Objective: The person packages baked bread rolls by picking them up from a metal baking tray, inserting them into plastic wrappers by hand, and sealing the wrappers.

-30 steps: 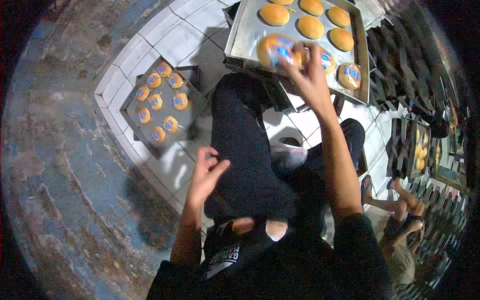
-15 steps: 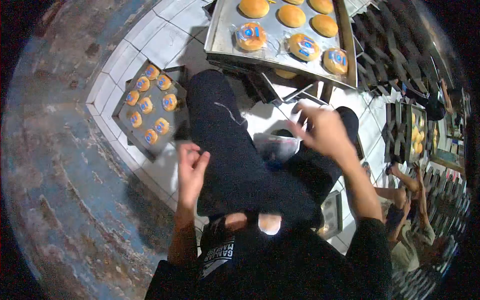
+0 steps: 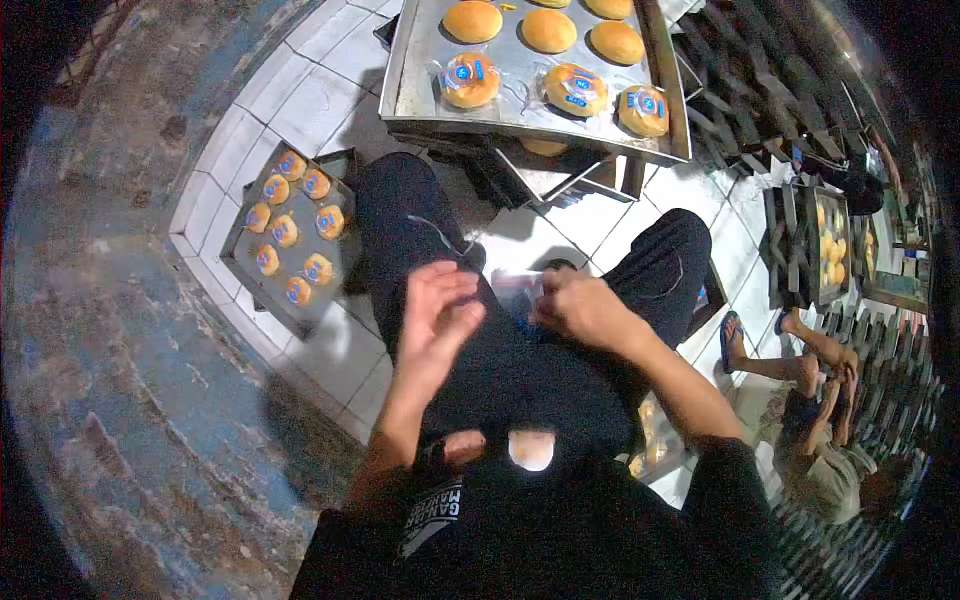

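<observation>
My left hand [image 3: 438, 312] hovers over my lap, fingers apart and nothing in it. My right hand [image 3: 582, 312] is closed, its fingertips pinching at the edge of a clear plastic wrapper [image 3: 518, 292] with blue print between my thighs. Whether it grips one wrapper or several is hidden. Ahead, a metal baking tray [image 3: 400, 95] bears round golden buns; the nearest row includes a wrapped bun [image 3: 469, 80], another wrapped bun [image 3: 576, 90] and a third wrapped bun [image 3: 643, 110]. Farther back lies an unwrapped bun [image 3: 548, 31].
On the tiled floor at left, a second tray [image 3: 300, 318] holds several wrapped buns. Under the near tray stand more stacked trays [image 3: 530, 178]. Another bun tray [image 3: 826, 290] is at far right, near a seated person's legs [image 3: 775, 368]. A tray [image 3: 655, 440] lies beside my right hip.
My right hand has come down and inward to the wrappers in my lap. The left hand has moved right, toward it. The view has shifted slightly.
</observation>
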Demonstrator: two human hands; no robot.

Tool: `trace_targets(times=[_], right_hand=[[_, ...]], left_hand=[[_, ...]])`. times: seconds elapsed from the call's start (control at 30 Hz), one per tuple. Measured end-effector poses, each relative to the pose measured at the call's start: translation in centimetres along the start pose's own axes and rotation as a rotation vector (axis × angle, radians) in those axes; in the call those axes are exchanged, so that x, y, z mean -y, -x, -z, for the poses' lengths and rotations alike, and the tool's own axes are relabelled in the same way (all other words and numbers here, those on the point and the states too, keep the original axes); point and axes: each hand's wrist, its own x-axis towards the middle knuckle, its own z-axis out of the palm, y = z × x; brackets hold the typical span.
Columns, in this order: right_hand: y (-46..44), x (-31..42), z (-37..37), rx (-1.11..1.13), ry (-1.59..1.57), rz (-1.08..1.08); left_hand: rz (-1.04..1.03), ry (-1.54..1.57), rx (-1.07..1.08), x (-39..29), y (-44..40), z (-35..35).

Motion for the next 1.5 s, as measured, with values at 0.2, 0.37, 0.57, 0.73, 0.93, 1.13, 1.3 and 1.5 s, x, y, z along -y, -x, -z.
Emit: trace_targets(times=[0.2,0.37,0.57,0.73,0.93,1.13,1.3,1.5], right_hand=[[-1.2,2.6,12.7,-0.229,-0.578,-0.118],[-1.8,2.1,14.7,-0.492,-0.977,-0.282],[-5.8,1.9,16.5,-0.586,-1.157,-0.296],[-12.3,-8.8,18.5,-0.6,-0.401,-0.261],[-19.1,-31.4,21.4,-0.547,-0.074,-0.774],[-21.3,-25.7,18.9,-0.849,-0.071,-0.547],[-16.9,-13.3,19.2,-0.717,-0.711,-0.217],[-8.2,-2.2,17.2,-0.238,-1.436,-0.06]], left_hand=[[0.336,0.626,0.131,1.8,0.2,-3.0],[0.217,0.232,0.048,-0.6,-1.4,-3.1],[0.07,0.064,-0.08,-2.4,-3.4,0.7],[0.066,0.058,-0.301,-3.8,-4.0,2.5],[-0.002,0.057,-0.316,-4.3,-2.8,3.0],[-0.021,0.116,-0.336,-3.8,-2.8,2.9],[-0.029,0.144,-0.303,-4.5,-2.8,3.0],[0.1,0.106,-0.17,-4.4,-3.0,3.4]])
